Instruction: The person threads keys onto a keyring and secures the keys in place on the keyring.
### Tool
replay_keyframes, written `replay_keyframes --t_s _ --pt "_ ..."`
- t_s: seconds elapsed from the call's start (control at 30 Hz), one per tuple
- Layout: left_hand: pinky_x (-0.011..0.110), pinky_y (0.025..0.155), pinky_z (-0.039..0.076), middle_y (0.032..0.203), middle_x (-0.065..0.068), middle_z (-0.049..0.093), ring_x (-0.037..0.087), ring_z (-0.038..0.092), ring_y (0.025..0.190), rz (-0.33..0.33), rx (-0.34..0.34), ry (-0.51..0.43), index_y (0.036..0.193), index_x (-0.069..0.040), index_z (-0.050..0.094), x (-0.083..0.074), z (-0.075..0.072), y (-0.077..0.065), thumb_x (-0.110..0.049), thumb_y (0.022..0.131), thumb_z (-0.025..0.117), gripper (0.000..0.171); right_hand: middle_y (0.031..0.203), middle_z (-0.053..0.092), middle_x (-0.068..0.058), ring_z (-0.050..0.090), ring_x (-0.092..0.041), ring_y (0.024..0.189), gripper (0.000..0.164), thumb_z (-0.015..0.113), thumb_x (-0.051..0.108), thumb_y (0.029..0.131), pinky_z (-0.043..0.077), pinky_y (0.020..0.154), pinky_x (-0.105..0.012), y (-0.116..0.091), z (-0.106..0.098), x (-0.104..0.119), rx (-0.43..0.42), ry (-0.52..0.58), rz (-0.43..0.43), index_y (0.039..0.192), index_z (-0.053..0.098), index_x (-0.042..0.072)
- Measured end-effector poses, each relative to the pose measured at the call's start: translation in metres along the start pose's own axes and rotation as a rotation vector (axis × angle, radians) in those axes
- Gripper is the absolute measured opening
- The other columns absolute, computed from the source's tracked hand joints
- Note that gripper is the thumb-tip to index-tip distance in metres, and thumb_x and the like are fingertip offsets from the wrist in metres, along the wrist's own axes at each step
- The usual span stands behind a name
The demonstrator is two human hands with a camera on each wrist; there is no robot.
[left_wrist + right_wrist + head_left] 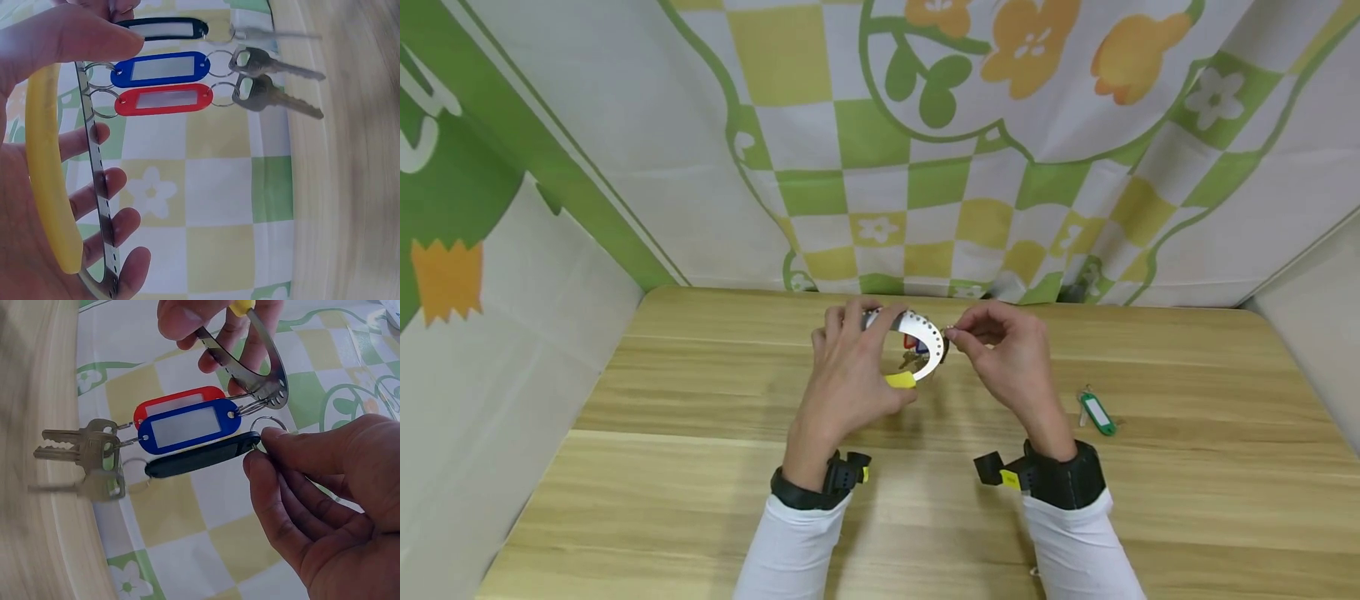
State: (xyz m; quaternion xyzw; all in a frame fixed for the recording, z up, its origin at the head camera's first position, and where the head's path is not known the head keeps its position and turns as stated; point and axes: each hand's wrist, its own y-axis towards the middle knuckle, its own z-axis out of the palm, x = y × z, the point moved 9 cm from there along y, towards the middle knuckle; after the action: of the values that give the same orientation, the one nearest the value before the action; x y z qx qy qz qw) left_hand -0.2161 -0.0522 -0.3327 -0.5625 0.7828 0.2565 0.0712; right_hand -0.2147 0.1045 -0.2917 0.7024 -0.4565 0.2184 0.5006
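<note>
My left hand (848, 375) holds a curved metal key hoop (932, 337) with a row of holes and a yellow handle (53, 181). From the hoop hang a red key tag (164, 100) and a blue key tag (161, 69) on split rings, each with a key (281, 100). Beside them, my right hand (1017, 360) pinches a black key tag (200, 457) at its small ring (275, 419), close to the hoop's end. Whether that ring passes through a hole, I cannot tell. A key, blurred in the wrist views, dangles from the black tag.
On the wooden table (715, 467), right of my right hand, lies a green key tag (1098, 414) with a key. A checked, flowered curtain (880, 183) hangs behind the table's back edge. White walls stand at both sides.
</note>
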Motion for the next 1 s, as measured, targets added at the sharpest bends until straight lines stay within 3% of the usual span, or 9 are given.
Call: replay_keyframes --t_s 0.37,0.7,1.0 --pt "0.044 0.084 0.028 0.13 0.004 0.037 0.027 0.031 0.114 -0.01 -0.009 -0.001 0.133 -0.025 0.046 0.004 -0.001 0.0 -0.045 0.047 0.081 0.095 0.074 0.061 -0.013 0.063 -0.025 0.066 0.008 0.065 -0.007 0.074 0.049 0.06 -0.029 0.0 0.003 0.002 0.0 0.026 -0.011 0.079 0.062 -0.002" --pt "0.046 0.085 0.027 0.13 0.004 0.036 0.028 0.031 0.114 -0.006 0.0 -0.01 0.134 -0.024 0.046 0.003 -0.001 0.0 -0.044 0.048 0.083 0.096 0.074 0.06 -0.01 0.059 -0.02 0.062 0.01 0.065 -0.005 0.075 0.047 0.057 -0.028 -0.002 0.008 -0.008 0.011 -0.038 -0.022 0.08 0.061 0.002" --pt "0.046 0.085 0.027 0.13 0.004 0.036 0.028 0.031 0.114 -0.011 0.005 -0.006 0.134 -0.024 0.045 0.004 -0.001 0.0 -0.044 0.049 0.082 0.095 0.071 0.059 -0.009 0.058 -0.019 0.059 0.007 0.066 -0.004 0.074 0.047 0.055 -0.029 -0.002 0.007 0.003 0.009 -0.047 -0.016 0.077 0.062 0.002"
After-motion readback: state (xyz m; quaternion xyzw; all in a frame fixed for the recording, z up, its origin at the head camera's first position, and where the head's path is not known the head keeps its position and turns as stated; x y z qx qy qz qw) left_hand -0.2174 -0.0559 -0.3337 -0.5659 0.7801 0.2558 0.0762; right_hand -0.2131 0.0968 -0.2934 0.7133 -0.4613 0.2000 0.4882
